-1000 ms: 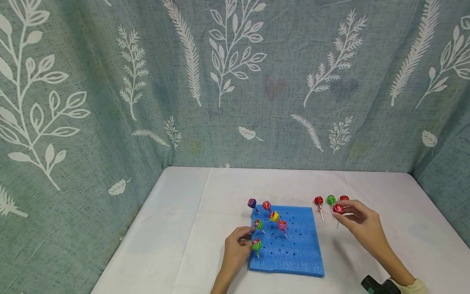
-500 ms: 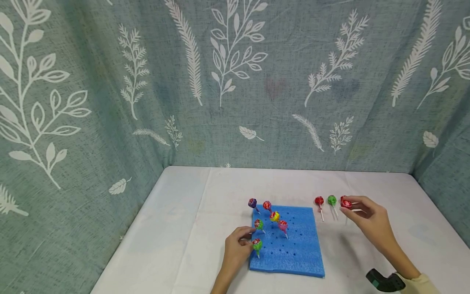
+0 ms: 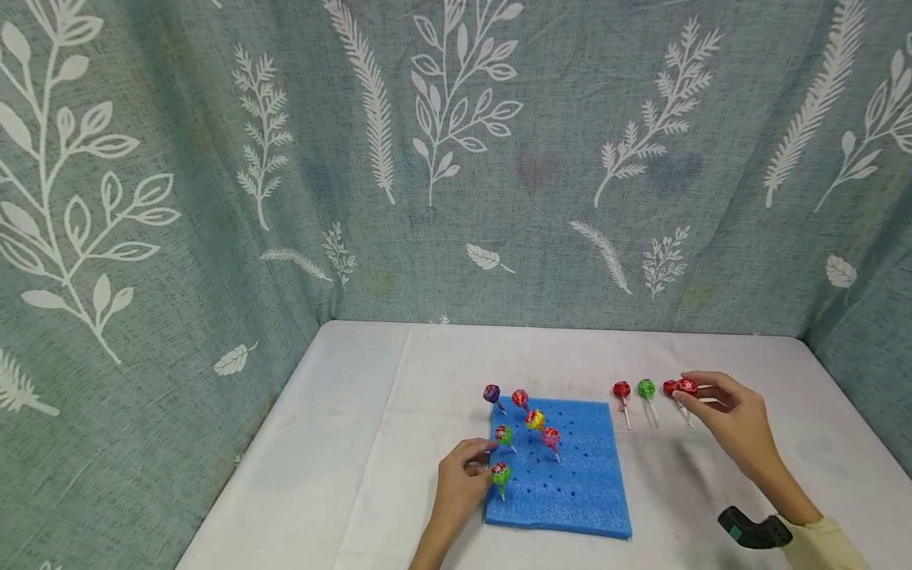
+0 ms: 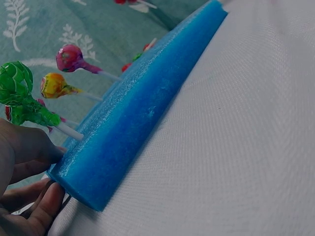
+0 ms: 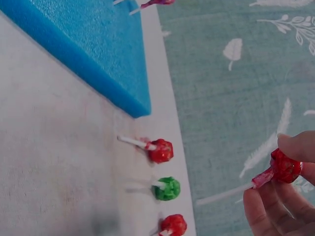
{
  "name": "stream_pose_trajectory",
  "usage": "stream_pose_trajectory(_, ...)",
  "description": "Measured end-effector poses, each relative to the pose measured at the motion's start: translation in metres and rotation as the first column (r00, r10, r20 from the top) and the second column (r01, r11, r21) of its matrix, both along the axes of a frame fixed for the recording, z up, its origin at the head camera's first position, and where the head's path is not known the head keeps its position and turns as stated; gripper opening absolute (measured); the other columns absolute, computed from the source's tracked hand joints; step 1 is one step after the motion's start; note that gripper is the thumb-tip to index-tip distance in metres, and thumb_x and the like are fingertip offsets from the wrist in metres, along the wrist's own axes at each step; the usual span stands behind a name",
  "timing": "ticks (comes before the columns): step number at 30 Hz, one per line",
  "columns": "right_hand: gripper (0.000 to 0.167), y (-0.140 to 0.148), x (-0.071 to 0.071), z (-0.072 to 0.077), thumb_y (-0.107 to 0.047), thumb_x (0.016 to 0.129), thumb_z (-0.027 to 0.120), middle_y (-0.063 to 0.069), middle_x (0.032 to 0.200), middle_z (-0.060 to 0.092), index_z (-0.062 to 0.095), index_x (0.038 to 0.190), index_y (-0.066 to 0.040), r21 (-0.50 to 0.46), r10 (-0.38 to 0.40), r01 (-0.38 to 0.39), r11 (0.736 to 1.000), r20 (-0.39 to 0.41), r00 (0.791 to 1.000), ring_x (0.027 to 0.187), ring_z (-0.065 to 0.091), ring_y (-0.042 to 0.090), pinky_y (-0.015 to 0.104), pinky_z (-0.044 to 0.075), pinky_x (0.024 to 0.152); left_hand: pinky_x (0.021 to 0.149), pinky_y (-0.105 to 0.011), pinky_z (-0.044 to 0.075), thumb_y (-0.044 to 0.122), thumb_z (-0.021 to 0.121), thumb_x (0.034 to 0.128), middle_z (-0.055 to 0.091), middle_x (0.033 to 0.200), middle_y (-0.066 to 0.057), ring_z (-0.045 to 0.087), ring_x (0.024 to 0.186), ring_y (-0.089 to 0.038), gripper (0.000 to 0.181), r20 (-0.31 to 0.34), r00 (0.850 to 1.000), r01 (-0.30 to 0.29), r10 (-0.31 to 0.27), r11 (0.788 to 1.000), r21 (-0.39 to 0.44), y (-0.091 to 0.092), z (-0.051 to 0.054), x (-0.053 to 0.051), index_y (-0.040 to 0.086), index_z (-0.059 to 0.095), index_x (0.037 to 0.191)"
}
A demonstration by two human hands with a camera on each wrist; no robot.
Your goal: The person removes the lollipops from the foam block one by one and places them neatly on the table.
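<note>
My right hand [image 3: 741, 423] pinches the wrapped head of a red lollipop [image 5: 286, 167] between thumb and fingers; its white stick points free in the right wrist view. It is just right of a row on the table: a red lollipop [image 3: 621, 389], a green lollipop [image 3: 646, 388] and another red lollipop [image 5: 175, 225]. At the left edge of a blue foam board [image 3: 591, 483], my left hand [image 3: 459, 479] grips the foam's edge, fingers on both faces. Next to it, a green lollipop [image 4: 17, 83] stands stuck in the board.
Several more lollipops stand in the board, including a purple one [image 3: 492, 393], a yellow one [image 3: 534, 419] and a pink one [image 3: 551, 438]. Small holes dot the foam. A white-covered table [image 3: 370, 443] lies beneath, with a leaf-patterned curtain [image 3: 541, 237] behind and at both sides.
My right hand has moved right and slightly back with the red lollipop, passing the row's green one and last red one. The left hand stays at the board.
</note>
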State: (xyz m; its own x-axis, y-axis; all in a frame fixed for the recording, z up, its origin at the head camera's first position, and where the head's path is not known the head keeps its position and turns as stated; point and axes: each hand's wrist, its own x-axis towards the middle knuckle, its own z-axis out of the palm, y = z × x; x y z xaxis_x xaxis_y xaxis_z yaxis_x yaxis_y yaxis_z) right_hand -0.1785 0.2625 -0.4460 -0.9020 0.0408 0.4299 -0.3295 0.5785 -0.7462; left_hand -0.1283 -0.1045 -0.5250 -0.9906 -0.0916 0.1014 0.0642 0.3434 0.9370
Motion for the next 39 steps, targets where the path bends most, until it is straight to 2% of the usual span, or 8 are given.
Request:
stream_pose_trajectory(9,0.032,0.008,-0.007,-0.001,-0.018,0.086,0.070,0.015,0.105,0.062,0.063,0.113,-0.001,0.037,-0.043,0.042,0.998,0.017,0.999,0.080,0.052,-0.011,0.003,0.042,0.070,0.067,-0.020,0.051,-0.016,0.056,0.0672,0.065,0.103,-0.001,0.060,0.090,-0.018,0.044,-0.017,1.000,-0.005,0.005,1.000,-0.002,0.000,-0.001,0.000,0.008,0.072,0.100)
stream_pose_trajectory(18,0.035,0.018,-0.014,-0.006,-0.022,0.086,0.069,0.009,0.101,0.062,0.063,0.113,-0.001,0.040,-0.070,0.068,0.997,0.048,0.996,0.079,0.052,-0.010,0.004,0.043,0.068,0.066,-0.020,0.051,-0.016,0.057,0.0668,0.065,0.104,-0.001,0.060,0.091,-0.018,0.044,-0.013,1.000,-0.002,0.002,1.000,0.014,0.000,-0.001,0.001,0.008,0.072,0.100)
stream_pose_trajectory(21,0.036,0.021,-0.018,-0.009,-0.024,0.086,0.069,0.013,0.102,0.062,0.062,0.113,0.000,0.026,-0.080,0.078,0.997,0.060,0.995,0.079,0.052,-0.007,0.003,0.041,0.067,0.067,-0.021,0.051,-0.016,0.057,0.0671,0.064,0.104,-0.001,0.060,0.091,-0.018,0.044,-0.014,1.000,-0.002,0.002,1.000,0.009,0.000,-0.001,0.000,0.008,0.072,0.100)
stream_pose_trajectory(25,0.038,0.024,-0.023,-0.014,-0.026,0.086,0.070,0.013,0.102,0.062,0.062,0.112,0.000,0.018,-0.098,0.096,0.995,0.079,0.992,0.083,0.056,0.008,0.002,0.040,0.066,0.069,-0.021,0.052,-0.016,0.056,0.0676,0.064,0.103,-0.001,0.060,0.091,-0.018,0.043,-0.020,1.000,-0.001,0.001,1.000,-0.007,0.000,0.000,0.000,0.008,0.072,0.100)
stream_pose_trajectory(27,0.039,0.026,-0.026,-0.015,-0.026,0.086,0.070,0.015,0.103,0.061,0.062,0.113,0.000,0.023,-0.097,0.095,0.995,0.094,0.991,0.086,0.058,0.017,0.004,0.041,0.066,0.069,-0.021,0.052,-0.015,0.056,0.0679,0.065,0.103,-0.001,0.060,0.091,-0.018,0.042,-0.023,1.000,0.000,0.000,1.000,-0.011,0.000,0.000,0.000,0.007,0.072,0.100)
stream_pose_trajectory(30,0.040,0.030,-0.031,-0.021,-0.028,0.085,0.070,0.015,0.104,0.061,0.062,0.113,0.000,0.035,-0.107,0.104,0.994,0.107,0.988,0.086,0.057,0.020,0.008,0.045,0.063,0.068,-0.021,0.052,-0.015,0.056,0.0678,0.064,0.102,-0.001,0.060,0.090,-0.018,0.042,-0.023,1.000,0.001,-0.001,1.000,-0.014,0.000,0.000,0.000,0.007,0.072,0.100)
stream_pose_trajectory(35,0.044,0.045,-0.049,-0.043,-0.033,0.084,0.071,0.015,0.103,0.061,0.063,0.114,-0.002,0.057,-0.126,0.120,0.991,0.117,0.985,0.084,0.056,0.020,0.022,0.049,0.053,0.068,-0.021,0.051,-0.015,0.057,0.0678,0.064,0.103,-0.001,0.060,0.090,-0.018,0.042,-0.020,1.000,0.001,-0.002,1.000,-0.015,-0.001,-0.001,0.000,0.007,0.072,0.100)
stream_pose_trajectory(39,0.047,0.066,-0.074,-0.078,-0.042,0.083,0.070,0.012,0.102,0.063,0.063,0.114,-0.008,0.130,-0.167,0.154,0.980,0.096,0.981,0.081,0.057,0.016,0.022,0.048,0.049,0.068,-0.020,0.051,-0.015,0.058,0.0680,0.064,0.103,-0.002,0.060,0.091,-0.018,0.042,-0.015,1.000,0.008,-0.009,1.000,-0.009,-0.001,-0.001,0.000,0.007,0.072,0.101)
